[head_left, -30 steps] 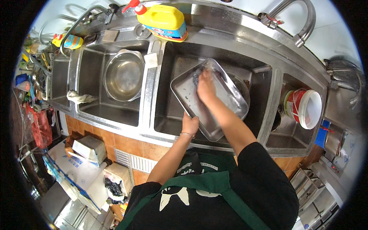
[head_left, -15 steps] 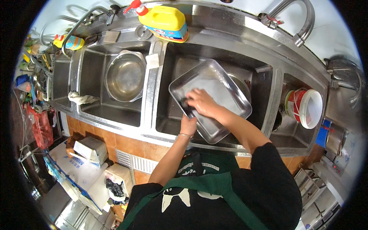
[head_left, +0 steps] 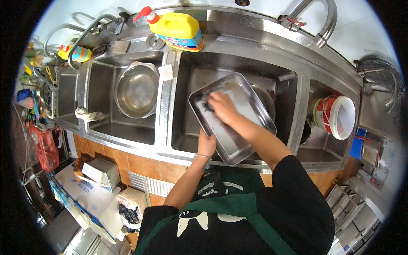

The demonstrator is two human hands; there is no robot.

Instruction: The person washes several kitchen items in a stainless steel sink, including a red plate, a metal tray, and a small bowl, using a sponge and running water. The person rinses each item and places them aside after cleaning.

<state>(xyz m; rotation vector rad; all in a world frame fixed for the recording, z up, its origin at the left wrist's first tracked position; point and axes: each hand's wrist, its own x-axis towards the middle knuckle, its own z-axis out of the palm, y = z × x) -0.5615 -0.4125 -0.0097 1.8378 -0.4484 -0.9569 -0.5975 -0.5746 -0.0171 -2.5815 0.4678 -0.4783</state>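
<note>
Two hands at one tray (head_left: 231, 142); the tray, rectangular and metal, sits askew over the large basin (head_left: 182, 131), its near corner over the basin's front edge. Left hand (head_left: 207, 145): grip clasped at the tray's left-hand long rim, thumb side toward the inside; the other fingers are mostly hidden, so cannot tell how far they wrap beneath. Bracelet (head_left: 203, 157) on that wrist. Right hand (head_left: 223, 107): inside the tray near its left end, fingers bent and fairly close together, grip curled down over a dark scrubber (head_left: 210, 103) against the tray floor; scrubber blurred and partly covered. White patches, foam by the look, on the tray floor. Beyond the tray's right side, a round pan (head_left: 264, 98), partly covered from view. Basin to the left: a bowl (head_left: 137, 91), with a cloth (head_left: 90, 114) over the left edge. Basin to the right: a bucket (head_left: 325, 114), tipped. Yellow jug (head_left: 177, 29) on the ledge behind.
</note>
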